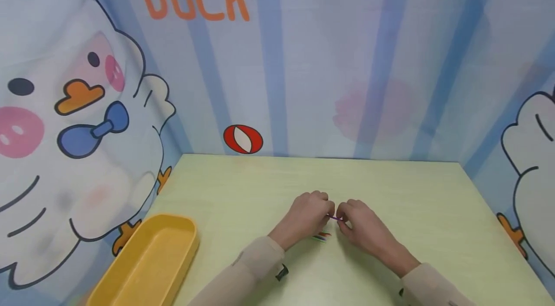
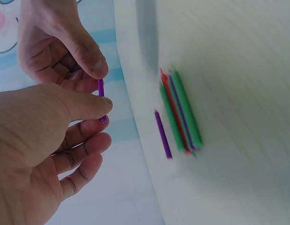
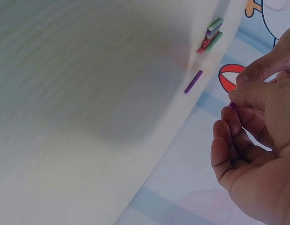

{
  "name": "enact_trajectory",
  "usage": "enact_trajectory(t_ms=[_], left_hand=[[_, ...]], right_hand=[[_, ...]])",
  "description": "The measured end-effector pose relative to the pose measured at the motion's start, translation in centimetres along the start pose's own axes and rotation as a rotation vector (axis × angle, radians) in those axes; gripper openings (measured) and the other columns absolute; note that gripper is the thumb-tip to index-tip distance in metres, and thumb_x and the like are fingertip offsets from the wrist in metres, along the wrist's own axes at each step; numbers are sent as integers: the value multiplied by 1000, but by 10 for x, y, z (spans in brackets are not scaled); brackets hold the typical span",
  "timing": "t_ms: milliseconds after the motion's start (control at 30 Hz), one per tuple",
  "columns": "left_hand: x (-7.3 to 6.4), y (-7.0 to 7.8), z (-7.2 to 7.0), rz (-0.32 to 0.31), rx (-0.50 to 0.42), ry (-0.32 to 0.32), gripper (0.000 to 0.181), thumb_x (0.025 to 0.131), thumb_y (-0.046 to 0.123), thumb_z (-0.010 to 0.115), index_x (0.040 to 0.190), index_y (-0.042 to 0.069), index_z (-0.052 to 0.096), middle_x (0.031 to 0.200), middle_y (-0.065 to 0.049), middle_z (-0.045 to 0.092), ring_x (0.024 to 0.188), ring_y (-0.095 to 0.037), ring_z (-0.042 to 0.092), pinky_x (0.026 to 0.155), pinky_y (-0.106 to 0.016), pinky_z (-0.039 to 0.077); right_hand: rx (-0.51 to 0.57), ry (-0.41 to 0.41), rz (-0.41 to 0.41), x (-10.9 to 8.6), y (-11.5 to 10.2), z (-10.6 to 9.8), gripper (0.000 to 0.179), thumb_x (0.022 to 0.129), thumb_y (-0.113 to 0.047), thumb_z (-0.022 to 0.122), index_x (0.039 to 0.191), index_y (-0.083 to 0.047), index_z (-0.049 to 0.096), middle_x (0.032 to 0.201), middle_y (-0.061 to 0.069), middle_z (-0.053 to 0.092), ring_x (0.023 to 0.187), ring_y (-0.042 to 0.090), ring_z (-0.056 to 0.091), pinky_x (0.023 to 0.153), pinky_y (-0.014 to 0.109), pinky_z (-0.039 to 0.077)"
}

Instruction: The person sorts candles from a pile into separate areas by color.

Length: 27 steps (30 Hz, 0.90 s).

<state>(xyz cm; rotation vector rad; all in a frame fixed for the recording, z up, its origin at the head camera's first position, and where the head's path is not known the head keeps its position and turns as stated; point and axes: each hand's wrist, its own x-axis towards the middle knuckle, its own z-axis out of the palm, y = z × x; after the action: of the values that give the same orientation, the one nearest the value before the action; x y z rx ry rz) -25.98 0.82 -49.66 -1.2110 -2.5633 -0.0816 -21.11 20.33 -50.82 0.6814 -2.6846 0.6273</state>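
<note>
Both hands pinch one thin purple stick (image 2: 101,86) between thumbs and fingertips, above the table. My left hand (image 1: 308,212) grips one end of it, and my right hand (image 1: 368,229) the other, with a short length showing between them. In the left wrist view, the left hand's lower fingers are loosely bent away from the stick. Below the hands lies a small bunch of green, red and purple sticks (image 2: 182,110) with narrow tips. Beside that bunch a single purple stick (image 2: 163,135) rests apart on the table.
The pale yellow-green table (image 1: 243,190) meets a striped cloth backdrop (image 1: 312,55) printed with ducks and the word DUCK. A yellow tray (image 1: 191,229) stands at the table's left, with its near end cut off by the frame.
</note>
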Motion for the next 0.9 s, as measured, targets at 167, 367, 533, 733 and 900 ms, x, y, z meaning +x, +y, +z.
enact_trajectory(t_ms=[167,367,533,733,900], left_hand=[[15,12,2,31,-14,-8,12,100,16,82,98,27,86,90,11,72,83,-8,66,65,-20,46],[31,29,5,66,-11,-18,8,99,21,85,102,28,87,94,10,74,86,-9,69,67,-21,49],[43,40,11,101,-1,-28,10,97,19,86,100,29,86,91,12,73,86,-8,69,66,-23,49],[52,55,16,112,10,-97,12,98,19,83,100,31,85,90,12,71,84,-7,68,67,-22,46],[56,68,26,113,24,-161,12,99,21,82,103,32,84,91,13,71,83,-6,67,69,-22,47]], right_hand=[[-14,-5,61,-10,10,-10,18,90,0,84,92,-14,72,87,-3,66,86,14,64,75,33,57],[-23,-3,115,-28,22,-24,20,88,-1,85,88,-15,71,84,-4,63,83,13,60,73,33,55],[-29,-9,140,-40,30,-31,21,86,-1,87,86,-15,71,82,-3,61,81,12,55,70,33,53],[-26,-55,185,-50,38,-34,19,86,-2,87,86,-14,72,81,-5,63,78,10,56,71,33,53],[-25,-121,223,-59,44,-31,18,88,-5,89,88,-13,72,80,-5,62,76,9,55,70,32,52]])
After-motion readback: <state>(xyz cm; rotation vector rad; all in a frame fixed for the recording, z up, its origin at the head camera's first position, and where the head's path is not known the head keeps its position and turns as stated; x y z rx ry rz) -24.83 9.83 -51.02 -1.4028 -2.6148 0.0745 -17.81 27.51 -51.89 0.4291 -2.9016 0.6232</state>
